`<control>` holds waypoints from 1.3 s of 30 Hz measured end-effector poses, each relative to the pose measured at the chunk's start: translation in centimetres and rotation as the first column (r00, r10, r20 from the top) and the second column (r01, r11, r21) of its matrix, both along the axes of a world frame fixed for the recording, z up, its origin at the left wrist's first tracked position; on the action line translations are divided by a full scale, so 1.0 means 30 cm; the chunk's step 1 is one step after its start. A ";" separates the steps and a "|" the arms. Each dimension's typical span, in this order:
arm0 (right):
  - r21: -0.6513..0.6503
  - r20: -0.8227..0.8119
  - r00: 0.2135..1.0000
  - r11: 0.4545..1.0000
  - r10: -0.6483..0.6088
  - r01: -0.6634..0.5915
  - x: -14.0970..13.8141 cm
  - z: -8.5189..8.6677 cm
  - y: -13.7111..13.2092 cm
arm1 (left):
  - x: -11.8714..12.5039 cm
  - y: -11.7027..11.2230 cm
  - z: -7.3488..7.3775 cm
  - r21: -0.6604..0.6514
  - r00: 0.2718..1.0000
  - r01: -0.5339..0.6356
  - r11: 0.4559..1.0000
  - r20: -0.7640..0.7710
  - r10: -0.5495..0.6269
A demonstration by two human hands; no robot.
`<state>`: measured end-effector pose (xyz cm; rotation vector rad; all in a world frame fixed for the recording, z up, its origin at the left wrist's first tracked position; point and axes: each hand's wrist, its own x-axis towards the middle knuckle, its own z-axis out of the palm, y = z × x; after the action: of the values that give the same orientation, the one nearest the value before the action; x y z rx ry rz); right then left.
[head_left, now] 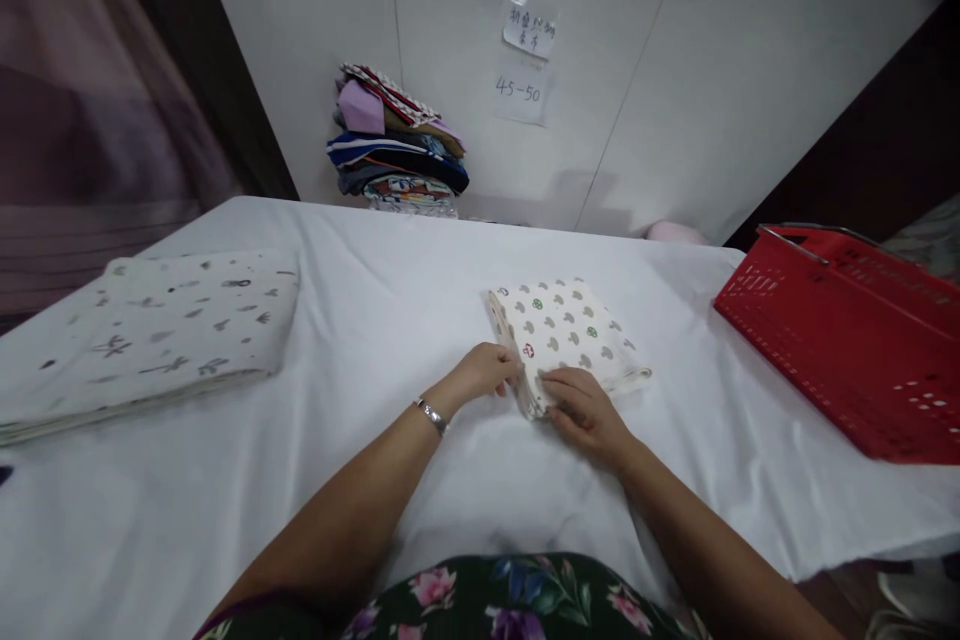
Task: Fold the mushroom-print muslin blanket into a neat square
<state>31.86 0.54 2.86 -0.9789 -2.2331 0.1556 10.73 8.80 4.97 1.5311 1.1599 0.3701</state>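
A white cloth (566,325) printed with small grey mushrooms and a few red and green motifs lies folded into a layered square in front of me. My left hand (487,370), a silver bracelet at its wrist, has its fingertips pinched at the left edge near the front corner. On the near edge, my right hand (589,410) has its fingers on top and its thumb at the front side, closed on the layers. What lies under the fingertips is hidden. Another white folded cloth (180,320) with grey plant-like prints lies flat at the left.
White fabric (375,320) covers the table. A red perforated basket (840,350) with a metal handle stands at the right. Beyond the far edge, a stack of folded fabrics (401,145) rises against the wall. Two paper notes (521,95) hang there, and a curtain (90,100) is at the left.
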 end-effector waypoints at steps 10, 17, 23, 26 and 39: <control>0.065 0.059 0.998 0.997 -0.038 0.034 -0.019 -0.022 -0.014 | 0.024 -0.031 0.001 -0.071 0.999 0.043 0.997 0.012 -0.043; 0.028 -0.027 0.997 0.997 -0.073 0.073 -0.028 -0.028 -0.016 | 0.027 -0.026 -0.026 -0.086 0.998 0.052 0.995 0.023 -0.050; 0.064 0.023 0.999 0.997 -0.043 0.041 -0.031 -0.036 -0.019 | 0.024 -0.023 -0.023 -0.109 0.998 0.027 0.994 0.054 -0.021; 0.060 0.061 0.997 0.997 -0.042 0.039 -0.030 -0.036 -0.021 | 0.026 -0.017 -0.028 -0.107 0.998 -0.018 0.994 0.064 0.025; 0.071 0.265 0.958 0.993 -0.109 0.093 -0.047 -0.046 -0.022 | 0.036 0.035 -0.096 0.165 0.990 -0.140 0.976 0.000 0.142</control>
<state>30.46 -0.11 1.49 -1.1370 -2.4090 -0.0939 11.81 9.84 2.10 1.5988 1.2772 0.5642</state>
